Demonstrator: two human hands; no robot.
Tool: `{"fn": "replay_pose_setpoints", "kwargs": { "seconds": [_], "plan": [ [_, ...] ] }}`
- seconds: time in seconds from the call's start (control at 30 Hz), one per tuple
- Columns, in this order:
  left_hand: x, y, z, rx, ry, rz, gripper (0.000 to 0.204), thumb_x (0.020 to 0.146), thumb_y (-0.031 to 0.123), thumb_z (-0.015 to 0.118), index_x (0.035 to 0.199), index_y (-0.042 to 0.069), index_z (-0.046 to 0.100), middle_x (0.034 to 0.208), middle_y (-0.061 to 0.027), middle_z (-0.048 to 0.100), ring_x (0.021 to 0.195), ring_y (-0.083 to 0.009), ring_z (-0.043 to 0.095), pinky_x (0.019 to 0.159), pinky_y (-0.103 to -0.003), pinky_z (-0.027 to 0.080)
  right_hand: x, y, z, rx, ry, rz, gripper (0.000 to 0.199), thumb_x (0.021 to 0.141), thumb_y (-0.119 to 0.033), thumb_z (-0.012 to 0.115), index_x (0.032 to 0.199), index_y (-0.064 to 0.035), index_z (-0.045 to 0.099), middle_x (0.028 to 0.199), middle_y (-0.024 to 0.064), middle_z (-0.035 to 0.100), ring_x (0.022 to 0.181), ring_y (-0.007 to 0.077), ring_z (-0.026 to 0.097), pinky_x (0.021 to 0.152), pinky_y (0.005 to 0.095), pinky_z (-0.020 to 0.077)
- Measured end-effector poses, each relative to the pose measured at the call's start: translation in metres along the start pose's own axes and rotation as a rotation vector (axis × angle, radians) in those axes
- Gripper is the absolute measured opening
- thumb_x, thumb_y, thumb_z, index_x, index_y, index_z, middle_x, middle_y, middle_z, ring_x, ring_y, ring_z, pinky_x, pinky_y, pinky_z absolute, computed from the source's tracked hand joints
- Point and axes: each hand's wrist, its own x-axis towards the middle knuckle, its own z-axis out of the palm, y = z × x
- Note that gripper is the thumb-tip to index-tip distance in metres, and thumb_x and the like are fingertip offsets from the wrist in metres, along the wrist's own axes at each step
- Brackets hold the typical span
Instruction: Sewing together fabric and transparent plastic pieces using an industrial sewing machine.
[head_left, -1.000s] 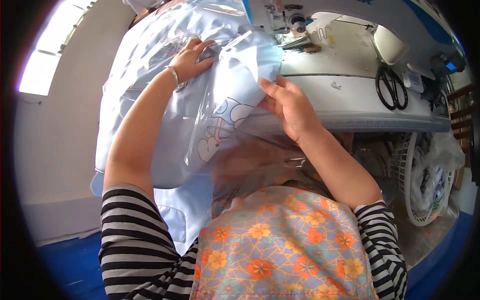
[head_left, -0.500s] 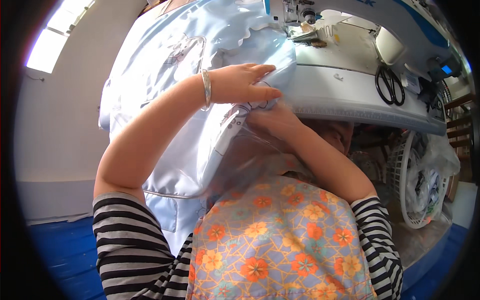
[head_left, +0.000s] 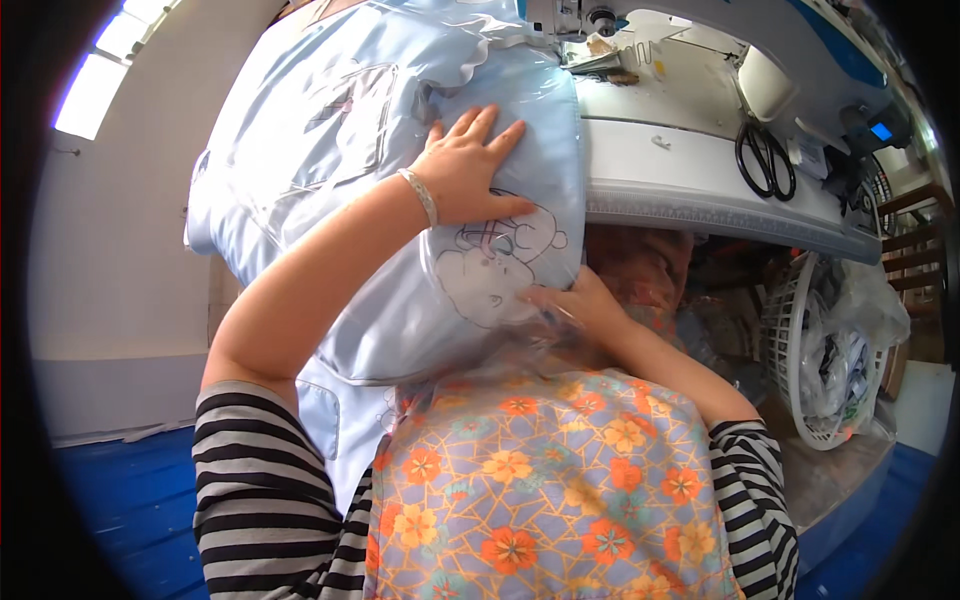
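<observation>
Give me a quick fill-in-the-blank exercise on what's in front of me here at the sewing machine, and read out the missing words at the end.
1. The spread hand, with a bracelet at its wrist, is the person's ____ one.
2. The printed fabric beneath it is light ____.
3. The scissors lying on the white table have ____ handles.
4. The apron is patterned with orange and yellow ____.

Missing words: left; blue; black; flowers.
</observation>
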Motion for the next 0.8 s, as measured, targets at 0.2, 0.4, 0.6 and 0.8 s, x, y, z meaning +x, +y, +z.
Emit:
{"fn": "replay_pose_setpoints", "kwargs": {
  "seconds": [0.2, 0.4, 0.6, 0.8],
  "plan": [
    [-0.013, 0.028, 0.009, -0.079, 0.159, 0.299, 0.078, 0.082, 0.040, 0.074, 0.140, -0.005, 0.047, 0.150, -0.0244, 0.041, 0.140, -0.0357, 0.039, 0.113, -0.046, 0.034, 0.005, 0.009, 0.008, -0.130, -0.003, -0.159, 0.033, 0.094, -0.021, 0.069, 0.118, 0.0005, 0.065, 0.104, 0.0040, 0.068, 0.094, 0.0121, 0.061, 0.082, 0.0310, 0.0517],
    [0.004, 0.019, 0.020, 0.014, 0.196, 0.424, 0.040, 0.077, 0.015, 0.069, 0.112, -0.003, 0.062, 0.131, -0.0192, 0.058, 0.125, -0.0338, 0.056, 0.102, -0.041, 0.048, 0.000, 0.004, 0.015, -0.163, 0.024, -0.186, 0.035, 0.096, -0.024, 0.068, 0.118, 0.0016, 0.063, 0.103, 0.0027, 0.068, 0.090, 0.0099, 0.060, 0.079, 0.0294, 0.0517],
    [0.010, 0.021, 0.011, -0.130, 0.377, 0.553, 0.042, 0.074, 0.011, 0.068, 0.113, -0.002, 0.062, 0.130, -0.0194, 0.059, 0.123, -0.0338, 0.056, 0.101, -0.042, 0.048, -0.009, -0.004, 0.016, -0.093, -0.033, -0.093, 0.038, 0.097, -0.024, 0.066, 0.123, 0.0019, 0.059, 0.111, 0.0048, 0.066, 0.097, 0.0106, 0.059, 0.083, 0.0293, 0.0511],
    [0.010, 0.016, 0.004, -0.135, 0.310, 0.528, 0.062, 0.073, 0.019, 0.071, 0.130, -0.002, 0.056, 0.137, -0.0221, 0.053, 0.126, -0.0364, 0.053, 0.104, -0.048, 0.044, -0.008, -0.012, 0.024, 0.018, 0.050, -0.142, 0.031, 0.097, -0.015, 0.060, 0.122, 0.0018, 0.060, 0.105, 0.0058, 0.067, 0.094, 0.0161, 0.059, 0.087, 0.0338, 0.0498]
  ]
}}
